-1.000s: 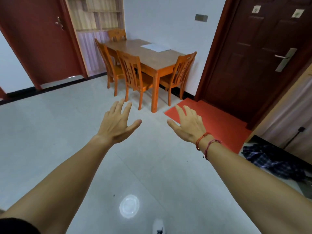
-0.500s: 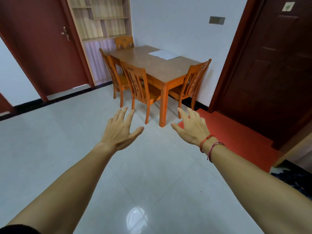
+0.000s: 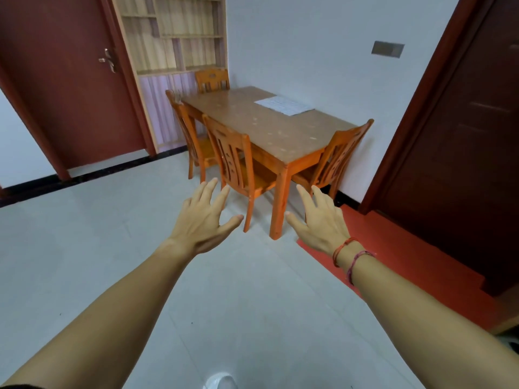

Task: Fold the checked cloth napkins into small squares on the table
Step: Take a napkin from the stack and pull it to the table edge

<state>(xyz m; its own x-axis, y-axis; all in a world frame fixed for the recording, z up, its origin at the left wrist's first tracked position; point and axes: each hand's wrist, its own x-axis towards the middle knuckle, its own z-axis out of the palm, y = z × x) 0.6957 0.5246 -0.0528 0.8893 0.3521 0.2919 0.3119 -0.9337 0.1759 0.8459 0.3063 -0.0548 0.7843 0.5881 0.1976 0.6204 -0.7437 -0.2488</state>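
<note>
A pale checked napkin (image 3: 283, 105) lies flat on the far right part of a wooden table (image 3: 269, 133) against the white wall. Both my arms stretch out in front of me above the floor, well short of the table. My left hand (image 3: 203, 220) is open with fingers spread and holds nothing. My right hand (image 3: 320, 221), with red cords at its wrist, is open and empty too.
Several orange wooden chairs (image 3: 234, 161) stand around the table. A red mat (image 3: 393, 254) lies before a dark door (image 3: 460, 136) on the right. A red door (image 3: 64, 80) and a shelf unit (image 3: 174, 35) stand at the left. Grey tiled floor (image 3: 84, 248) spreads between.
The view has moved toward the table and turned left; the table looks larger and nearer. The dark cloth on the floor at the right has left the view. Both hands stay open.
</note>
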